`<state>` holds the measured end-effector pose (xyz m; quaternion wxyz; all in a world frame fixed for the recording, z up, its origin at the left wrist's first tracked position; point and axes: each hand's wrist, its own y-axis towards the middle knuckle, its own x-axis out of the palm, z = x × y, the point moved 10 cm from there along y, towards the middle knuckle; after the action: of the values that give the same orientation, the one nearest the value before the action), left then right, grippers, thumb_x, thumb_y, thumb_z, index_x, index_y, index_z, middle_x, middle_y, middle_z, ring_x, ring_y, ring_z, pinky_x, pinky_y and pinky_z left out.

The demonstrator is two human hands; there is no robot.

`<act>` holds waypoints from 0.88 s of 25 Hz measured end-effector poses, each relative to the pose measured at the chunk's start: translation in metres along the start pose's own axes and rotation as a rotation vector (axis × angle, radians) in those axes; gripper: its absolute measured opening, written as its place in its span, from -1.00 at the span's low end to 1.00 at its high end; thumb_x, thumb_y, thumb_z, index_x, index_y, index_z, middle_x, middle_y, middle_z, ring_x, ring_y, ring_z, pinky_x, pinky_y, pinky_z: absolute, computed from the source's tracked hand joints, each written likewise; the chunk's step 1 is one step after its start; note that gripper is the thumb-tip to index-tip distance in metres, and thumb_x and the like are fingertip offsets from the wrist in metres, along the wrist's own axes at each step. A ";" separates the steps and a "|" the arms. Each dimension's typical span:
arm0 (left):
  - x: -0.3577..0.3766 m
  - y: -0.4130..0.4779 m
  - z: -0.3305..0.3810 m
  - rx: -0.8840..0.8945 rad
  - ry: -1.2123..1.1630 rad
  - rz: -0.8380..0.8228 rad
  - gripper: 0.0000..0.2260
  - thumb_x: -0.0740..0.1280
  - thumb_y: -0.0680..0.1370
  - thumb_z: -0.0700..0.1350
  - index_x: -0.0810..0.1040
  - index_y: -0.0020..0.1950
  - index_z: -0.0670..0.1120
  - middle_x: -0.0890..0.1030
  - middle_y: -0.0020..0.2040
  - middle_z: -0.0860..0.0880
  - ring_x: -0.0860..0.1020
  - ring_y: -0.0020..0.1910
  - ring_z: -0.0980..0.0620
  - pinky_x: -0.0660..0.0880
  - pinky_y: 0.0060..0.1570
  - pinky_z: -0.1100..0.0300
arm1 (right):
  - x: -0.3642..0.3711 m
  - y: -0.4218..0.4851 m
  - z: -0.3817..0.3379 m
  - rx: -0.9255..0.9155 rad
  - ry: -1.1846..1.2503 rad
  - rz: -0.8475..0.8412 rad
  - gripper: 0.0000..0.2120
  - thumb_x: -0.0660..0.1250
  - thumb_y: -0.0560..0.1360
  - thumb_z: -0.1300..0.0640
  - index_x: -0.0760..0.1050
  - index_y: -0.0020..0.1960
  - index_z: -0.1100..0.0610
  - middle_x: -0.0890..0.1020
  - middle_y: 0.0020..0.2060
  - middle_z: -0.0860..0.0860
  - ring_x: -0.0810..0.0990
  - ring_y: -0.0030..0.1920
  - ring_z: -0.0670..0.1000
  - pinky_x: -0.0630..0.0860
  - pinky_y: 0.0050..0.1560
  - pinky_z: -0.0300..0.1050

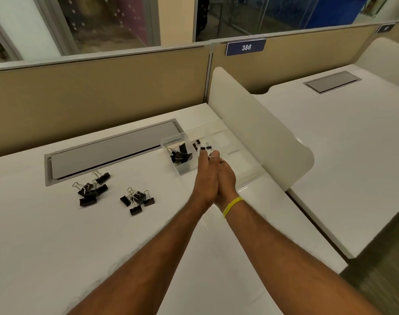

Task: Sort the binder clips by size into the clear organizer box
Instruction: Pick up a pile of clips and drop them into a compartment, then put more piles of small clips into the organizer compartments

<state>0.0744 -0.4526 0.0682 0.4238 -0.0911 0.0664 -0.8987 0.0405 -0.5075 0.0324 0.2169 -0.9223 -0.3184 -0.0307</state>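
Box: we see one clear organizer box (237,155) at the right edge of the counter (57,235), against the white divider (262,137). Its outline is faint, and its long axis seems to run along the divider.
Raised bin: one tall clear bin (171,142) at the box's left side holds heaped black clips (181,154). We cannot count them.
Small clips: four small clips (202,148) lie in the box just past the fingertips, pointing different ways.
Left pile: the left pile (91,192) has about five tangled clips by the near left corner of the grey hatch (110,148). Their wire handles mostly point toward the far edge.
Middle pile: the middle pile (137,201) has about six clips, lying between the left pile and the hands, handles toward the far edge.
Left grip: the left grip (205,178) is pressed side to side against the right one, over the box.
Right grip: the right grip (227,176) has a yellow wristband (232,206) behind it.
Hold: a wire loop (211,153) shows between the fingertips. We cannot tell which grip holds it.
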 end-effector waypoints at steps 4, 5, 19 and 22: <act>0.013 0.048 0.011 0.027 -0.027 -0.015 -0.46 0.11 0.61 0.20 0.31 0.48 -0.10 0.45 0.36 0.01 0.45 0.25 0.21 0.37 0.18 0.44 | -0.010 0.079 -0.010 0.144 0.434 0.023 -0.65 0.38 0.51 0.10 0.54 0.21 0.29 0.64 0.08 0.18 0.66 0.08 0.10 0.61 0.10 -0.01; 0.008 0.059 0.010 0.024 0.009 0.016 -0.47 0.08 0.63 0.18 0.27 0.51 -0.08 0.38 0.44 0.03 0.38 0.34 0.19 0.32 0.25 0.45 | -0.014 0.096 -0.016 0.132 0.436 0.045 -0.74 0.39 0.50 0.18 0.55 0.12 0.31 0.63 0.02 0.21 0.66 0.02 0.13 0.63 0.07 -0.03; -0.065 0.095 0.012 0.315 0.544 0.136 -0.54 0.07 0.57 0.24 0.45 0.32 0.00 0.51 0.30 0.02 0.45 0.22 0.15 0.44 0.28 0.13 | -0.028 0.205 -0.108 -0.307 -0.724 0.045 -0.70 0.14 0.59 0.16 0.53 0.13 0.32 0.62 0.08 0.19 0.56 0.09 0.15 0.42 -0.06 -0.16; -0.088 0.056 0.018 0.366 0.804 0.229 -0.45 0.07 0.57 0.28 0.37 0.44 0.01 0.43 0.42 0.00 0.37 0.39 0.03 0.31 0.40 -0.08 | -0.006 0.169 -0.112 -0.398 -0.688 -0.080 -0.68 0.14 0.60 0.15 0.52 0.24 0.25 0.58 0.21 0.15 0.50 0.25 0.13 0.39 0.25 -0.12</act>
<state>0.1755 -0.4213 0.0654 0.4700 0.3492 0.0752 -0.8072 0.1467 -0.6764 0.0681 -0.0869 -0.8896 -0.3958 0.2107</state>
